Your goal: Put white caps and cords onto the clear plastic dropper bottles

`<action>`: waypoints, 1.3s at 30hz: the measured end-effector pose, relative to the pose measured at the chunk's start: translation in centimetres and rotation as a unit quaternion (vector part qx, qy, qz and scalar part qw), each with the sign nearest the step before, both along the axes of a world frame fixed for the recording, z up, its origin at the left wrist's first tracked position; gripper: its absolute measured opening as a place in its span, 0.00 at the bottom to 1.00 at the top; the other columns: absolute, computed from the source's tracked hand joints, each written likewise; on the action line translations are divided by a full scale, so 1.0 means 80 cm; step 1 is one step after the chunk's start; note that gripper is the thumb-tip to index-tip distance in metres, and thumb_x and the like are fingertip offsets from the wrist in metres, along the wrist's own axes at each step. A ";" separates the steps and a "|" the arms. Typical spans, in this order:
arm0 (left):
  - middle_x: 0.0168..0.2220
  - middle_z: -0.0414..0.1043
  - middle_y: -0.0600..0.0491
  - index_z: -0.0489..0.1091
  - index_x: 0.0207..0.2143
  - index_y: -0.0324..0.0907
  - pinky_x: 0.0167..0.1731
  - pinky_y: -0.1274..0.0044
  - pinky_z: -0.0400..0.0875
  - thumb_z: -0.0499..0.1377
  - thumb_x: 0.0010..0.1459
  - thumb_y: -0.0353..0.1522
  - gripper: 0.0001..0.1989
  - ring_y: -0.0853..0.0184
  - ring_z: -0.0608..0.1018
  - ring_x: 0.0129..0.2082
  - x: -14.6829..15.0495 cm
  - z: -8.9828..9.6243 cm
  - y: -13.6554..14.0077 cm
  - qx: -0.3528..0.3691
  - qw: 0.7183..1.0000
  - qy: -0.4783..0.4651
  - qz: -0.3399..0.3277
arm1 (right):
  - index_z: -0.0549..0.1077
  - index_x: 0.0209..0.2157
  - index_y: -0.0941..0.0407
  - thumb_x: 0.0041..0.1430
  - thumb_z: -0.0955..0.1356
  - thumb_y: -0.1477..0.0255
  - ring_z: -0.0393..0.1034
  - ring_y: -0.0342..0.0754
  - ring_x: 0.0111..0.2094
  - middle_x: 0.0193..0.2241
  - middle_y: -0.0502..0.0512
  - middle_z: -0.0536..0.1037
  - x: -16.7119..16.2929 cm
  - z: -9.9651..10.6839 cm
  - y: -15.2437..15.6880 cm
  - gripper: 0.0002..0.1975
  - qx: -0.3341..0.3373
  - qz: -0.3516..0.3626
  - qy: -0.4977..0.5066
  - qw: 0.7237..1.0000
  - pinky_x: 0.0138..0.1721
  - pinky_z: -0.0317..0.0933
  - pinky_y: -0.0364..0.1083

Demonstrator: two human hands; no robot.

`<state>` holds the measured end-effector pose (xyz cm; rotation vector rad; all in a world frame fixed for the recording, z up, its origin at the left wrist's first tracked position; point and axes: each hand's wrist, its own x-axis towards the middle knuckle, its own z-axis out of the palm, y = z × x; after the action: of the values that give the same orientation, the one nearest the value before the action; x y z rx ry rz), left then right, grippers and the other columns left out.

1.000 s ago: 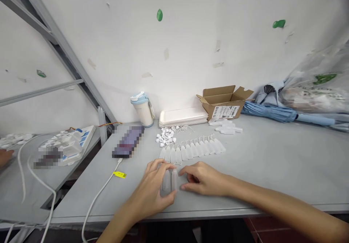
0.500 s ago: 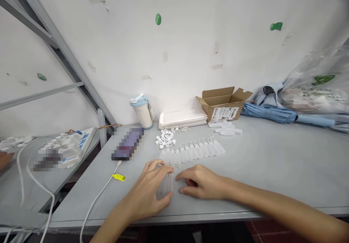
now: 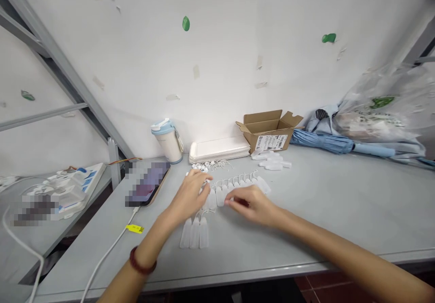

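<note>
Several flat translucent sleeves [image 3: 265, 185] with thin white strings lie in a row across the table. My left hand [image 3: 193, 192] is over the row's left end, fingers curved with thumb apart, partly hiding the sleeves there and the small white caps [image 3: 199, 168] behind. My right hand [image 3: 253, 203] is curled, with thumb and forefinger pinched at the lower edge of one sleeve [image 3: 220, 197] in the row. Nearer the table's front edge, three more sleeves [image 3: 195, 233] lie side by side, their strings pointing away from me.
Behind the row are a stack of white trays [image 3: 220, 150], an open cardboard box [image 3: 268, 135], loose translucent pieces [image 3: 272, 161] and a lidded cup [image 3: 169, 142]. A phone [image 3: 149, 185] with a charging cable [image 3: 112, 248] lies left. A folded blue umbrella [image 3: 322, 142] lies at right.
Both hands have moved away from the three front sleeves, farther over the table to the long row. Those sleeves, partly covered by my left hand before, now lie uncovered. The view has shifted somewhat.
</note>
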<state>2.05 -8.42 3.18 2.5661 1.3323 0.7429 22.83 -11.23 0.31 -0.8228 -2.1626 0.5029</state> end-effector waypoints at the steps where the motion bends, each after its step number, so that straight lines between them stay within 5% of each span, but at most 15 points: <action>1: 0.40 0.74 0.48 0.70 0.41 0.39 0.45 0.68 0.69 0.48 0.56 0.25 0.14 0.59 0.70 0.47 0.008 -0.001 0.019 -0.004 1.000 0.018 0.006 | 0.74 0.30 0.59 0.60 0.62 0.71 0.60 0.39 0.17 0.16 0.49 0.70 0.010 0.001 0.010 0.11 0.015 -0.030 0.007 0.999 0.22 0.53 0.39; 6: 0.46 0.74 0.48 0.74 0.38 0.38 0.51 0.67 0.65 0.48 0.51 0.20 0.18 0.58 0.69 0.49 0.031 -0.017 0.096 0.001 0.998 0.061 0.000 | 0.73 0.31 0.58 0.60 0.61 0.71 0.64 0.43 0.20 0.19 0.51 0.73 0.077 -0.001 0.071 0.10 0.080 -0.236 -0.035 0.968 0.24 0.56 0.41; 10: 0.48 0.73 0.48 0.75 0.37 0.38 0.51 0.66 0.65 0.49 0.48 0.18 0.19 0.57 0.68 0.50 0.032 -0.031 0.116 0.004 0.996 0.087 -0.017 | 0.73 0.32 0.57 0.60 0.60 0.74 0.68 0.48 0.26 0.26 0.55 0.76 0.121 -0.012 0.108 0.10 0.085 -0.295 -0.094 0.947 0.29 0.59 0.44; 19: 0.51 0.70 0.51 0.73 0.43 0.40 0.52 0.64 0.63 0.47 0.46 0.16 0.26 0.60 0.65 0.53 0.028 -0.049 0.122 0.033 0.992 0.104 -0.056 | 0.74 0.32 0.58 0.54 0.62 0.80 0.66 0.54 0.37 0.33 0.59 0.77 0.140 -0.034 0.129 0.10 0.087 -0.279 -0.159 0.943 0.39 0.60 0.50; 29: 0.53 0.67 0.47 0.67 0.51 0.35 0.54 0.63 0.62 0.46 0.49 0.18 0.26 0.59 0.64 0.53 0.009 -0.026 0.091 0.093 0.995 0.042 -0.003 | 0.68 0.51 0.61 0.56 0.59 0.81 0.63 0.58 0.48 0.46 0.63 0.73 0.143 -0.037 0.143 0.21 0.105 -0.276 -0.203 0.934 0.47 0.58 0.55; 39: 0.53 0.67 0.43 0.65 0.51 0.30 0.55 0.64 0.62 0.46 0.52 0.21 0.24 0.58 0.63 0.53 0.001 -0.020 0.078 0.138 0.990 0.016 0.036 | 0.74 0.44 0.58 0.55 0.59 0.84 0.66 0.56 0.42 0.42 0.61 0.75 0.146 -0.034 0.163 0.18 0.085 -0.270 -0.234 0.930 0.43 0.59 0.51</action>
<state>2.16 -2.14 1.59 2.7629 1.4288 0.9654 34.47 1.80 -2.43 -1.4875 -2.2112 -0.1811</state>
